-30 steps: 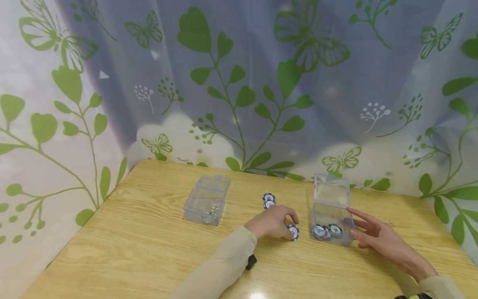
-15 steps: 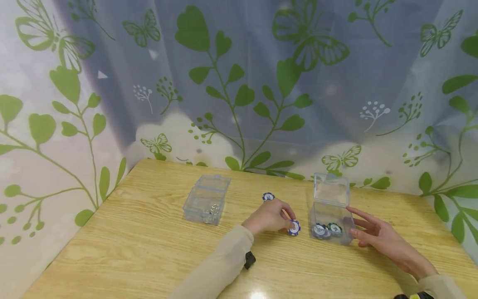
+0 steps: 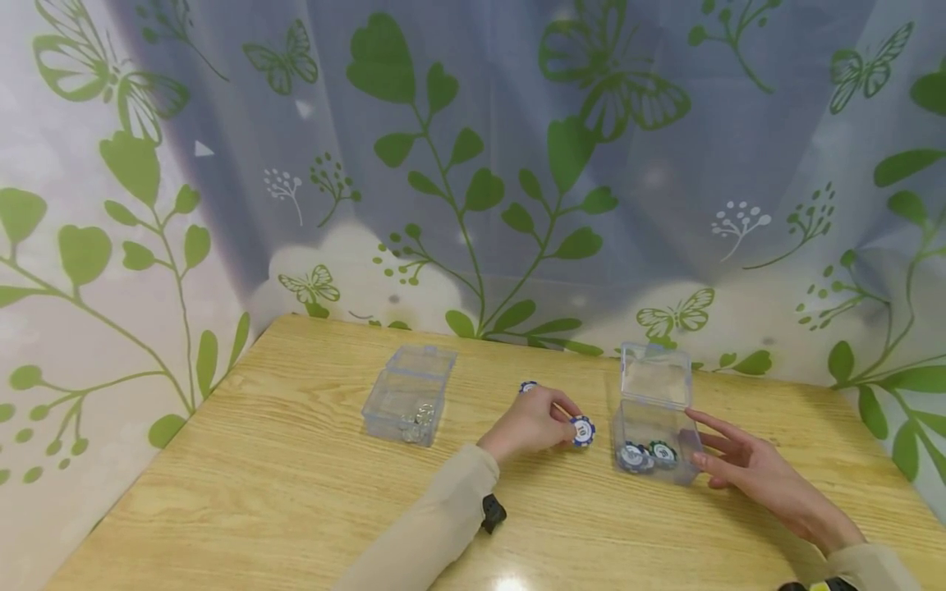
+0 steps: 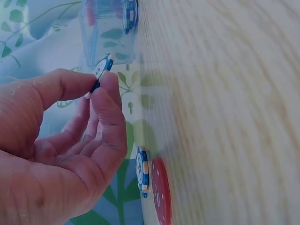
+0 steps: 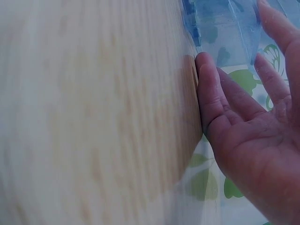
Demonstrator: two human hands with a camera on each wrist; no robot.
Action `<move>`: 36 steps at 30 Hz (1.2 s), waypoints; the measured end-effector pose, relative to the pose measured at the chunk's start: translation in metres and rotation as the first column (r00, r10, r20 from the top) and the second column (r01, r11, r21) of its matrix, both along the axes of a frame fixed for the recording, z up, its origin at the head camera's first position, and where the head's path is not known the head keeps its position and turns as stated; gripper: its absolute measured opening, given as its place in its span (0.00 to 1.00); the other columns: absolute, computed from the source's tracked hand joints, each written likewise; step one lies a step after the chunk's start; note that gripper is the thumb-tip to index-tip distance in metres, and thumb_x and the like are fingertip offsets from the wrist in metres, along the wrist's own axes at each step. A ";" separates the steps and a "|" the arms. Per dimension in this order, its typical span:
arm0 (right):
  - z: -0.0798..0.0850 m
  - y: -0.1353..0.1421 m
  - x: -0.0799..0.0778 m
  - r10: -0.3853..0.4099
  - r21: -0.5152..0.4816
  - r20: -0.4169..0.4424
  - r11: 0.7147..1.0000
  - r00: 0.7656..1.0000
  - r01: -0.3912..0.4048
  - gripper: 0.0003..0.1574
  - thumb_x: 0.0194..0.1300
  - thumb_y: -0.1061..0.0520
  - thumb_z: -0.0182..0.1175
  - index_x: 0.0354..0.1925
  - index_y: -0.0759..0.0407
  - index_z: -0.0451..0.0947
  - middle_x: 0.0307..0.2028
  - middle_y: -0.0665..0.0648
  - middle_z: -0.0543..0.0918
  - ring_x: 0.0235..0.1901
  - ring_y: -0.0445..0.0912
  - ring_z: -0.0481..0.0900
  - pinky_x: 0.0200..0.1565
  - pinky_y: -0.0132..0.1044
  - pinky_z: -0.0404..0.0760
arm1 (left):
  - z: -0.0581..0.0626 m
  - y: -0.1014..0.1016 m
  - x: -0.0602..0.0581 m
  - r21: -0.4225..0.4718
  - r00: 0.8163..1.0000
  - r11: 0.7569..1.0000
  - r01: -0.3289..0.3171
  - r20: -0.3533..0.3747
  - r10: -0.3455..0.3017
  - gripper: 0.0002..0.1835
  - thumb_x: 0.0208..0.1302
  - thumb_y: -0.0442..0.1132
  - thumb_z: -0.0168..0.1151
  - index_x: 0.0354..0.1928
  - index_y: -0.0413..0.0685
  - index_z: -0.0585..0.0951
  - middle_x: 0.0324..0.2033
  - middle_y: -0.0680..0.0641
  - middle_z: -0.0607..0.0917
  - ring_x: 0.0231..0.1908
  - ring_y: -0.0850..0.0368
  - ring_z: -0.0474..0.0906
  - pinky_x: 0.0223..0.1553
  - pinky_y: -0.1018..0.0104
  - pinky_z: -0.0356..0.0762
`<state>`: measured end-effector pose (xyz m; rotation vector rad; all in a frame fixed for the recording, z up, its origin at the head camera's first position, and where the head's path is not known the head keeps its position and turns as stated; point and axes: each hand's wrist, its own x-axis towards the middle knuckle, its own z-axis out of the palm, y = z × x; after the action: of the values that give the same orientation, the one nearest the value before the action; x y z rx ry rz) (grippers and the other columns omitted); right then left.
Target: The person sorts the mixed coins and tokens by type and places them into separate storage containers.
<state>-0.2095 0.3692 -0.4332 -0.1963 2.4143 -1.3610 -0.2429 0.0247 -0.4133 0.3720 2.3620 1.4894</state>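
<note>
My left hand (image 3: 528, 425) pinches a blue-and-white poker chip (image 3: 582, 431) between thumb and fingertips, held just above the table left of a clear plastic box (image 3: 677, 474). The right hand (image 3: 769, 484) rests its extended fingers against that box's right side. Inside the box lie several chips, among them a blue one (image 3: 634, 457) and a green one (image 3: 663, 453). Another blue chip (image 3: 527, 386) peeks out behind the left hand. The left wrist view shows a blue chip (image 4: 142, 171) and a red chip (image 4: 161, 192) on the table; in the head view the hand covers the red one.
A second clear box (image 3: 380, 428), lid tipped back, stands on the left with small shiny pieces (image 3: 421, 417) in it. The right box's lid (image 3: 656, 382) stands raised. A patterned curtain (image 3: 473, 180) hangs along the wooden table's (image 3: 296, 492) back edge.
The chip at my left fingertips has come up off the table and tilted, moving slightly away from me. My left hand has shifted a little farther back. The right hand stays against the box.
</note>
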 end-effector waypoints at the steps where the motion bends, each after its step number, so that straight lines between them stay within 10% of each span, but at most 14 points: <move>1: 0.000 0.000 0.000 -0.002 -0.002 0.001 1.000 1.000 0.002 0.45 0.79 0.47 0.55 0.83 0.48 0.46 0.76 0.79 0.53 0.53 0.47 0.83 0.46 0.40 0.85 | -0.001 0.000 0.000 0.012 1.000 1.000 -0.009 0.003 0.009 0.11 0.60 0.29 0.64 0.44 0.45 0.84 0.28 0.51 0.85 0.29 0.54 0.84 0.26 0.69 0.77; 14: 0.000 0.000 0.000 0.014 -0.032 -0.011 0.999 1.000 -0.015 0.45 0.79 0.49 0.55 0.83 0.51 0.45 0.77 0.80 0.51 0.51 0.29 0.80 0.47 0.40 0.85 | 0.001 0.001 -0.001 0.054 1.000 0.998 0.014 -0.020 -0.013 0.05 0.68 0.32 0.62 0.41 0.50 0.78 0.33 0.40 0.89 0.29 0.50 0.87 0.22 0.72 0.68; 36: -0.001 -0.001 -0.002 0.005 -0.005 0.001 1.000 1.000 -0.005 0.45 0.79 0.48 0.54 0.83 0.53 0.44 0.77 0.79 0.51 0.60 0.56 0.81 0.47 0.40 0.85 | -0.002 0.007 -0.003 0.220 0.996 0.975 -0.042 0.091 0.022 0.07 0.69 0.33 0.65 0.47 0.44 0.81 0.31 0.42 0.91 0.33 0.45 0.91 0.38 0.59 0.88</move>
<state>-0.2110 0.3683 -0.4343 -0.2026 2.4083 -1.3651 -0.2459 0.0315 -0.4148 0.3146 2.1496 1.7539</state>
